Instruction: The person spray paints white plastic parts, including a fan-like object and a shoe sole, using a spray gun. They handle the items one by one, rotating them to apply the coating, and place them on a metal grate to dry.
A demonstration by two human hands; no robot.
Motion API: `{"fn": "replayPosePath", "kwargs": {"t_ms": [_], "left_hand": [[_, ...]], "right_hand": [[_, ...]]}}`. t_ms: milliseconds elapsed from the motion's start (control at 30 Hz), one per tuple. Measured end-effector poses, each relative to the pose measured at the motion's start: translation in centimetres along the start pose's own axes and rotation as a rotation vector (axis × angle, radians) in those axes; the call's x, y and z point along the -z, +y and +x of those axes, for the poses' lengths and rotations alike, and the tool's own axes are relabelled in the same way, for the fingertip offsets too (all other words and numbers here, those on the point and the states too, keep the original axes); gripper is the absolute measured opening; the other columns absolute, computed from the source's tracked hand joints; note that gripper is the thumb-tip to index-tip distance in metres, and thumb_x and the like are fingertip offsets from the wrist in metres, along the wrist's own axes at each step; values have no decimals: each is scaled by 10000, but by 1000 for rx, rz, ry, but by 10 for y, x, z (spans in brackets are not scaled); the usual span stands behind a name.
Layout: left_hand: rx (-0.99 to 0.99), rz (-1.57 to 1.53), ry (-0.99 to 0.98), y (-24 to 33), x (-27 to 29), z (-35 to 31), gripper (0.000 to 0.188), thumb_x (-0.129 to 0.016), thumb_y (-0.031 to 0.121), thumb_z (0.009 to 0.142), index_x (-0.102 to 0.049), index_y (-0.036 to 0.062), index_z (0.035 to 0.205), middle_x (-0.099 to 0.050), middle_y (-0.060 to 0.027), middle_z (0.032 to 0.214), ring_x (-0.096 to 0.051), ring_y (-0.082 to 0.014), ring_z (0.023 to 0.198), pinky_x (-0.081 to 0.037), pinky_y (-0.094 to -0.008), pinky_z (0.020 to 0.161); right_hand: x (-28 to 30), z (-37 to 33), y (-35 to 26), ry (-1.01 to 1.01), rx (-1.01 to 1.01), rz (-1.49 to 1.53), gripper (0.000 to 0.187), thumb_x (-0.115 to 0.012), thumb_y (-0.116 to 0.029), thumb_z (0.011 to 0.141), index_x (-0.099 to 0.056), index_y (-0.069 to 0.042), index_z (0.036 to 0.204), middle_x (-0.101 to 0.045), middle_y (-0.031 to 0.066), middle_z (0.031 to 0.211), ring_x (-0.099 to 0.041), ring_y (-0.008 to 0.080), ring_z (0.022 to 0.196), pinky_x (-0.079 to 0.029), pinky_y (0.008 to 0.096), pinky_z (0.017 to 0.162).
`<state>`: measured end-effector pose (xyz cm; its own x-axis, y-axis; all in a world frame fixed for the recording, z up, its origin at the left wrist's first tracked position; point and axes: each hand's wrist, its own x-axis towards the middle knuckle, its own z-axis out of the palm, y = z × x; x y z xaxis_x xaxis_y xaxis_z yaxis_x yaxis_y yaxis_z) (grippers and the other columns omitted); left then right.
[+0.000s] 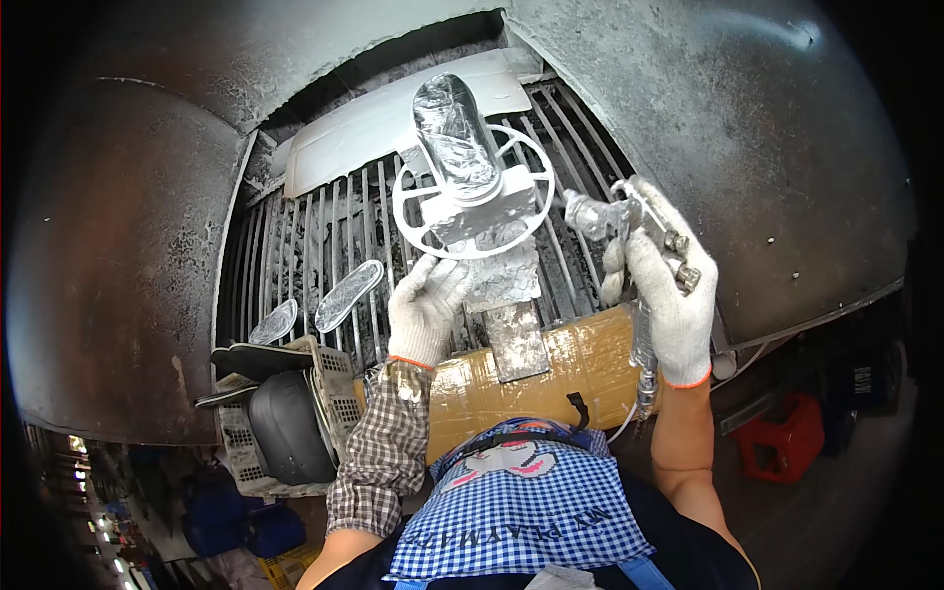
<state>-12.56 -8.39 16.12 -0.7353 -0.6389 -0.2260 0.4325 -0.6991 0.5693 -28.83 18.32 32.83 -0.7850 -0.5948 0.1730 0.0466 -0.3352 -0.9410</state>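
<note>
My right hand (pixel 677 280), in a white knitted glove, is closed round a metal spray gun (pixel 592 216). The gun's nozzle points left toward a white spoked wheel (pixel 539 224). At the wheel's near rim is my gloved left hand (pixel 425 313), its fingers curled against the rim. A white block (pixel 489 211) sits over the wheel. On it an oblong, sole-shaped piece with a shiny silver, wrinkled surface (pixel 454 133) leans away from me. A thin hose (pixel 623 423) hangs below the gun.
Slatted metal grating (pixel 369 221) lies under the wheel, with two silver insole-shaped pieces (pixel 350 295) at left. A pale crate (pixel 339 379) holds black moulded pieces (pixel 287 423). Cardboard under clear film (pixel 580 359) covers the front edge. Metal walls (pixel 147 256) rise at both sides. A red container (pixel 782 438) stands lower right.
</note>
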Motion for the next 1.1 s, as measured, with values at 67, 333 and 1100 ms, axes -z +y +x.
{"fn": "replayPosePath", "kwargs": {"t_ms": [67, 333, 1100], "left_hand": [[-12, -16, -33, 6, 4, 2, 538, -622, 189, 993, -537, -59, 1462, -643, -267, 1418, -676, -412, 1240, -591, -528, 1048], [-88, 7, -23, 26, 1, 6, 521, -605, 232, 1010, -508, -39, 1445, -636, -276, 1434, -674, -462, 1237, -599, -570, 1015], [-181, -4, -18, 55, 8, 39, 196, -625, 247, 1021, -644, 63, 1086, -712, -269, 1277, -707, -397, 1147, -607, -498, 946]], "right_hand": [[-1, 0, 3, 41, -2, 37, 557, -656, -70, 1070, -478, 88, 1574, -705, 47, 910, -637, 65, 750, -542, 218, 685], [-11, 5, 18, -35, 53, 29, 562, -671, -89, 1057, -494, 105, 1554, -717, 64, 935, -664, 75, 740, -560, 226, 691], [-30, 25, 35, 47, 139, -23, 531, -616, -107, 1111, -459, 73, 1585, -678, 57, 988, -608, 69, 792, -541, 224, 682]]}}
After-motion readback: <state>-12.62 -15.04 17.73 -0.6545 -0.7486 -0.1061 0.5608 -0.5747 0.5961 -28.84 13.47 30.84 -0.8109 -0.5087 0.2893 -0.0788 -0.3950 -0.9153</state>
